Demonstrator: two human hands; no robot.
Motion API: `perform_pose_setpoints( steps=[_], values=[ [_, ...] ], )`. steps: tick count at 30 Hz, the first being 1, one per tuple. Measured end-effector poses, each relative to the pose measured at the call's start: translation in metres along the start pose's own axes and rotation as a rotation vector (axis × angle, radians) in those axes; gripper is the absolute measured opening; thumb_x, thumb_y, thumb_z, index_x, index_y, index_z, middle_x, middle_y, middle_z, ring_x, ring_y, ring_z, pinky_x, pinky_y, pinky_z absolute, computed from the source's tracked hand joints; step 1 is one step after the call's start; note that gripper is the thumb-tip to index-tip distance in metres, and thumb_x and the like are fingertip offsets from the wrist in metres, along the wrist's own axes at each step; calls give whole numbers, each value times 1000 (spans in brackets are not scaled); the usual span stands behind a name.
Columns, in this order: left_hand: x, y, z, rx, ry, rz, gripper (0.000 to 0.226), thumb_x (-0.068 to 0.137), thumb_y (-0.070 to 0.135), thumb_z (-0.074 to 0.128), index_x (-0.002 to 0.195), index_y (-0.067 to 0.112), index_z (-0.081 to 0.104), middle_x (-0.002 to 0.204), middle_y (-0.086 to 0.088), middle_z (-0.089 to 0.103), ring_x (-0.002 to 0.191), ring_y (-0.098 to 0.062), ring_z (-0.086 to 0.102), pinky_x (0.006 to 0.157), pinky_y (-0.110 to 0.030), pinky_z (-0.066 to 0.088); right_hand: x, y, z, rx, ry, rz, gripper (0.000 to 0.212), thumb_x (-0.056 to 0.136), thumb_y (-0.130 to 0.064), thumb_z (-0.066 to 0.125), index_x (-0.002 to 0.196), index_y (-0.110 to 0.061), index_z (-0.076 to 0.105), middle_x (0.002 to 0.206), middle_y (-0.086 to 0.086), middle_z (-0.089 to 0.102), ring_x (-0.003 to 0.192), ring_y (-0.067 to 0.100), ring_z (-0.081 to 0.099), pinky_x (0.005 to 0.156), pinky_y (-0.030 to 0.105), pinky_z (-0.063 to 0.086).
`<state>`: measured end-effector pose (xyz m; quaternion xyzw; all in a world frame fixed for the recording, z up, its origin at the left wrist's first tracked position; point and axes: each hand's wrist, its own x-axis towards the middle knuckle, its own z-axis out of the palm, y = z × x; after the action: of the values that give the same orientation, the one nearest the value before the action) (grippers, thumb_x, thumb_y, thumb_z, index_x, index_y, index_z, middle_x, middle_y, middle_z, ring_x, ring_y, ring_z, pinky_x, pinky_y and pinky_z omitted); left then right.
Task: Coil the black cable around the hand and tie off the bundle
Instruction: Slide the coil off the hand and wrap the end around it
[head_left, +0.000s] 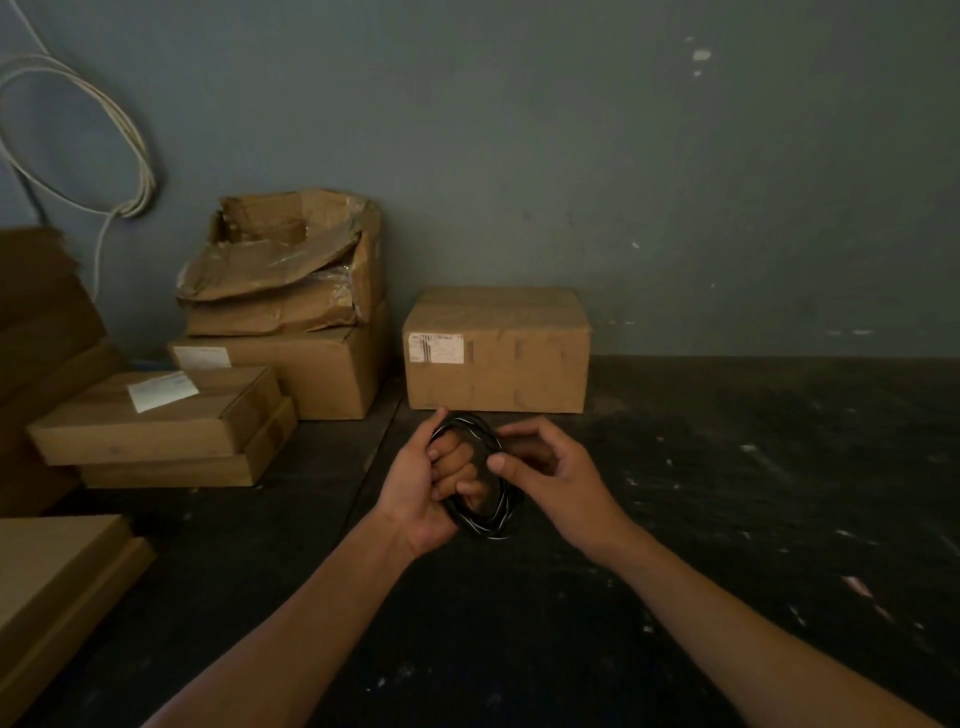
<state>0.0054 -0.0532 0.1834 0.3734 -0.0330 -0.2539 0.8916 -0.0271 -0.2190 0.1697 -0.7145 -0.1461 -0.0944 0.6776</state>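
Observation:
The black cable (496, 519), with a thin white stripe, is wound in several loops around my left hand (426, 483). That hand is curled, its fingers inside the coil and its thumb at the top of the loops. My right hand (545, 473) is just to the right of the coil, thumb and forefinger pinched on the coil's right side near its top. Both hands hover above the dark floor, in front of a closed cardboard box. The cable's loose end is not visible.
A closed cardboard box (498, 353) stands just behind my hands against the grey wall. Stacked and torn boxes (291, 312) fill the left side, flat boxes (156, 421) nearer. A pale cable coil (130, 156) hangs on the wall at upper left. The dark floor (753, 493) stretches right.

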Motion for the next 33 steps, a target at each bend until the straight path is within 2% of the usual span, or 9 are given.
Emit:
perform_pose_setpoints(
  steps=[3, 6, 9, 11, 14, 18, 22, 28, 33],
  values=[
    [3, -3, -7, 144, -12, -1, 47, 96, 42, 48, 55, 20, 41, 48, 5, 28, 44, -10, 26, 59, -28, 39, -1, 1, -3, -78, 45, -15, 21, 88, -14, 68, 108, -20, 63, 101, -3, 70, 96, 5, 68, 75, 20, 55],
    [5, -7, -13, 369, -35, -15, 48, 100, 44, 37, 64, 17, 51, 58, -2, 39, 56, -18, 42, 80, -39, 42, -2, 5, -10, -181, 109, -23, 16, 89, -16, 66, 104, -22, 66, 100, -4, 70, 96, 7, 67, 81, 27, 55],
    [4, -14, -17, 502, -3, -41, 49, 103, 42, 34, 90, 9, 67, 72, -8, 59, 75, -23, 61, 87, -42, 46, -5, 8, -16, -314, 146, -35, 13, 90, -16, 66, 102, -21, 68, 98, -7, 70, 95, 4, 66, 87, 28, 54],
    [5, -20, -18, 581, 24, -4, 45, 103, 41, 34, 114, 9, 65, 85, -12, 67, 87, -27, 66, 92, -45, 49, -8, 7, -18, -443, 149, -54, 14, 90, -17, 65, 103, -20, 69, 98, -10, 68, 94, 0, 63, 85, 21, 51],
    [5, -28, -18, 747, -8, 97, 45, 95, 48, 43, 124, 19, 60, 109, -12, 69, 101, -25, 68, 98, -46, 49, -12, 10, -21, -655, 133, -108, 16, 90, -18, 65, 106, -21, 68, 101, -9, 67, 96, 0, 60, 86, 20, 48],
    [6, -38, -14, 1025, -25, 232, 29, 97, 35, 48, 116, 18, 59, 100, -6, 64, 84, -13, 68, 90, -39, 54, -16, 14, -25, -768, 117, -84, 16, 91, -21, 64, 108, -22, 65, 103, -6, 67, 97, 4, 61, 87, 23, 50],
    [12, -54, -17, 757, -20, 128, 19, 101, 21, 44, 105, 8, 58, 79, -3, 53, 61, -11, 56, 77, -37, 55, -25, 19, -27, -736, 110, -22, 14, 91, -20, 64, 105, -23, 62, 99, -11, 67, 92, -1, 63, 82, 18, 51],
    [12, -84, -31, 391, -3, -183, 22, 99, 17, 47, 112, 8, 63, 66, 1, 47, 51, -10, 42, 70, -36, 47, -52, 42, -32, -723, 84, 126, 11, 92, -23, 63, 103, -24, 61, 98, -9, 68, 92, 3, 64, 84, 27, 54],
    [9, -117, -48, 384, 39, -341, 15, 97, 19, 49, 105, 10, 58, 56, 5, 38, 43, -8, 33, 60, -31, 42, -85, 70, -35, -653, 27, 242, 9, 91, -25, 64, 98, -29, 60, 96, -9, 70, 92, 2, 65, 87, 30, 54]
  ],
)
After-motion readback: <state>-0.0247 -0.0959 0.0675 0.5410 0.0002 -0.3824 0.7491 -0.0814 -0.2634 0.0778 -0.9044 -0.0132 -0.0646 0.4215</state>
